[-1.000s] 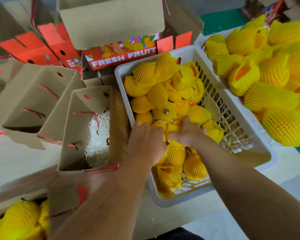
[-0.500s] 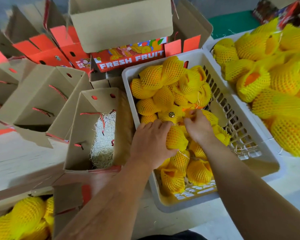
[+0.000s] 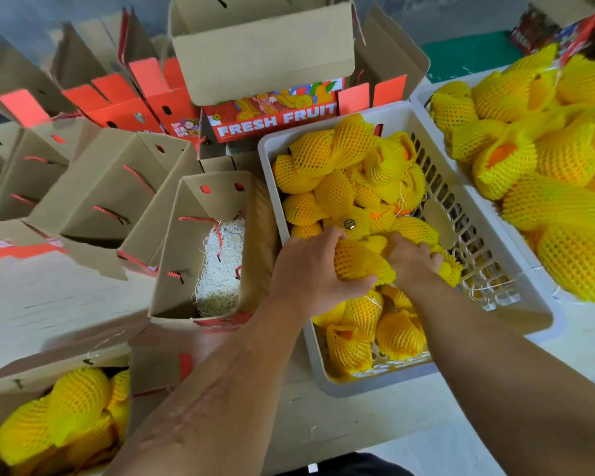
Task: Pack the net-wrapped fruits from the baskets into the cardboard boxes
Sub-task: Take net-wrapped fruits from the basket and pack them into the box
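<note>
Yellow net-wrapped fruit (image 3: 358, 266) sits gripped in left hand (image 3: 310, 269); right hand (image 3: 411, 261) beside it clutches netting; lift clear, then lower into open box (image 3: 172, 255) left of it.

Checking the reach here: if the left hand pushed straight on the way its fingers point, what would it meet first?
The left hand already grips a net-wrapped fruit in the basket. Straight on, it would probably meet the stickered fruit just beyond its fingertips, though depth in the heap is unclear.

You are looking at matt brown cardboard boxes (image 3: 217, 249), a smooth grey plastic basket (image 3: 516, 304), spongy yellow foam netting (image 3: 358, 262), and pale shredded paper (image 3: 220, 269).
</note>
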`<state>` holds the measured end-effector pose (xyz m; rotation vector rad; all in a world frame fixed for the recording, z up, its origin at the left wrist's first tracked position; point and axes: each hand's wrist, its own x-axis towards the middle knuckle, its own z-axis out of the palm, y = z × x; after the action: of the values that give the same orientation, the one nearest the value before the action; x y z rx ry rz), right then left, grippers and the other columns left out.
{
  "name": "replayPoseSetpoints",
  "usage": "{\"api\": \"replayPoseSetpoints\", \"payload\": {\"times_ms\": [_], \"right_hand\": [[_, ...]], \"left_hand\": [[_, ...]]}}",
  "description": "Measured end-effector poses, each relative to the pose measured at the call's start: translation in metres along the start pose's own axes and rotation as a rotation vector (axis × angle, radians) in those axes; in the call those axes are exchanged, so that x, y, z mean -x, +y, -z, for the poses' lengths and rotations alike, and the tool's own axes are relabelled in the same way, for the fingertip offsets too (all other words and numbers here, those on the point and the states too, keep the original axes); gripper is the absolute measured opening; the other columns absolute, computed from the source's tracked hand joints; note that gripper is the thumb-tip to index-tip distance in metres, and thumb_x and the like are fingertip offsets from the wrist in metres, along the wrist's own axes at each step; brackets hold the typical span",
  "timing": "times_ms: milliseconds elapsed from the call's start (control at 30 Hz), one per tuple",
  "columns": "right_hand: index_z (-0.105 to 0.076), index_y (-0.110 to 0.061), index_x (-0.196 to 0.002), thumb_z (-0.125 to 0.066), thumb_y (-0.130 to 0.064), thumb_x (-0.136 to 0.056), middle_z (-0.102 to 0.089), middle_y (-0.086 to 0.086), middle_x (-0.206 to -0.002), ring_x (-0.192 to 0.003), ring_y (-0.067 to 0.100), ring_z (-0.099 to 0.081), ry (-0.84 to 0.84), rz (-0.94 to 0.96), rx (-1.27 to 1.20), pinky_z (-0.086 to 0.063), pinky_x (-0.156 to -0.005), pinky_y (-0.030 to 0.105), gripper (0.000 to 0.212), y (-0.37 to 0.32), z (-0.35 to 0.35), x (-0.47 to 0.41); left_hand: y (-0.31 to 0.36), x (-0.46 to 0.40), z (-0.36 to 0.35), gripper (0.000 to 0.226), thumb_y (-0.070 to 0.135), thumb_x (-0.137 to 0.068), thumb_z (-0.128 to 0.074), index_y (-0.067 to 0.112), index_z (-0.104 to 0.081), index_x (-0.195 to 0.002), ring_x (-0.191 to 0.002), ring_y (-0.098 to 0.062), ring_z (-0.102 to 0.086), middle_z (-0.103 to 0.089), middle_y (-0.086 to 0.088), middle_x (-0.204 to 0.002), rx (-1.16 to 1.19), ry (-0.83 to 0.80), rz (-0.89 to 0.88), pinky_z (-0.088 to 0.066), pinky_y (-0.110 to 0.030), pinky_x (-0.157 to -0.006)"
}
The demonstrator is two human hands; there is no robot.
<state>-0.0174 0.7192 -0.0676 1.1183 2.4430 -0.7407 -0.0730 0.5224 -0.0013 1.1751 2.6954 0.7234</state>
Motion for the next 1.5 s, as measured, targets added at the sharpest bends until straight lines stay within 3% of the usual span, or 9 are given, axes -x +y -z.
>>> {"api": "replayPoseSetpoints", "payload": {"times_ms": [167,267,400,600,867,1033,1167,1333,1500], "right_hand": [[-0.051,-0.036,-0.132,-0.05,-0.082,-0.063,-0.063,0.003,-0.129,-0.127,0.037,-0.053,0.079,0.046,-0.474,-0.033,-0.109,0.053,0.082,-0.014,0.026,0.067],[-0.065,-0.04,-0.126,-0.062,-0.077,-0.072,-0.072,-0.014,-0.12,-0.116,0.016,-0.066,0.11,0.253,-1.006,-0.051,-0.095,0.04,0.066,-0.044,0.011,0.122],[-0.061,-0.024,-0.138,-0.063,-0.059,-0.085,-0.069,-0.003,-0.132,-0.124,0.019,-0.064,-0.021,0.435,-1.331,-0.046,-0.107,0.045,0.064,-0.116,-0.025,0.178],[-0.062,-0.027,-0.128,-0.074,-0.041,-0.089,-0.075,0.007,-0.117,-0.107,0.029,-0.073,-0.044,0.472,-1.455,-0.062,-0.084,0.048,0.043,-0.221,-0.095,0.245],[-0.055,-0.02,-0.131,-0.059,-0.022,-0.08,-0.073,0.008,-0.111,-0.1,0.022,-0.071,-0.519,0.338,-1.567,-0.058,-0.073,0.034,0.052,-0.329,-0.208,0.309],[-0.059,-0.044,-0.104,-0.066,-0.053,-0.064,-0.072,-0.005,-0.1,-0.095,0.016,-0.068,-0.166,0.403,-0.742,-0.05,-0.075,0.023,0.042,-0.326,-0.236,0.321],[-0.038,-0.029,-0.134,-0.073,-0.046,-0.082,-0.051,0.005,-0.137,-0.118,0.031,-0.059,0.025,0.388,0.091,-0.05,-0.092,0.045,0.065,-0.311,-0.256,0.305],[-0.032,-0.017,-0.133,-0.06,-0.031,-0.092,-0.051,0.016,-0.136,-0.126,0.038,-0.053,-0.068,0.213,0.209,-0.045,-0.101,0.046,0.052,-0.317,-0.271,0.292],[-0.056,-0.028,-0.133,-0.064,-0.059,-0.088,-0.055,0.003,-0.13,-0.122,0.028,-0.048,0.17,0.501,-0.071,-0.039,-0.106,0.038,0.056,-0.323,-0.266,0.319]], "left_hand": [[0.01,0.034,0.016,0.047,0.059,-0.086,-0.058,0.029,-0.066,-0.122,-0.09,0.021,-0.059,-0.063,0.039,-0.099,0.601,0.415,0.04,-0.043,0.0,-0.07],[0.017,0.051,0.026,0.018,0.051,-0.098,-0.057,0.044,-0.07,-0.108,-0.098,0.005,-0.068,-0.072,0.033,-0.102,1.144,0.508,0.383,-0.05,-0.006,-0.073],[-0.022,0.077,0.05,0.054,0.064,-0.086,-0.059,0.022,-0.072,-0.118,-0.107,-0.025,-0.073,-0.078,0.002,-0.112,1.626,0.467,0.692,-0.058,-0.038,-0.081],[-0.128,0.166,0.118,0.079,0.045,-0.087,-0.075,0.021,-0.042,-0.154,-0.134,-0.035,-0.057,-0.06,-0.015,-0.145,1.672,0.355,0.488,-0.042,-0.058,-0.114],[-0.287,0.309,0.206,0.068,0.047,-0.084,-0.083,0.038,-0.048,-0.142,-0.111,-0.012,-0.071,-0.07,0.011,-0.127,1.247,0.294,0.611,-0.061,-0.031,-0.087],[-0.325,0.342,0.222,0.056,0.03,-0.094,-0.077,0.026,-0.046,-0.14,-0.086,0.003,-0.072,-0.065,0.004,-0.121,1.131,0.263,0.729,-0.055,-0.012,-0.065],[-0.331,0.349,0.21,0.076,0.06,-0.067,-0.081,0.036,-0.052,-0.133,-0.112,-0.018,-0.068,-0.067,0.002,-0.126,1.07,0.136,0.768,-0.058,-0.046,-0.097],[-0.334,0.344,0.193,0.083,0.079,-0.064,-0.068,0.051,-0.037,-0.136,-0.131,-0.022,-0.049,-0.049,0.005,-0.136,0.653,0.109,0.693,-0.043,-0.049,-0.112],[-0.331,0.337,0.186,0.081,0.083,-0.069,-0.063,0.049,-0.036,-0.137,-0.122,-0.018,-0.06,-0.051,0.006,-0.14,0.883,0.086,0.673,-0.054,-0.048,-0.103]]}}
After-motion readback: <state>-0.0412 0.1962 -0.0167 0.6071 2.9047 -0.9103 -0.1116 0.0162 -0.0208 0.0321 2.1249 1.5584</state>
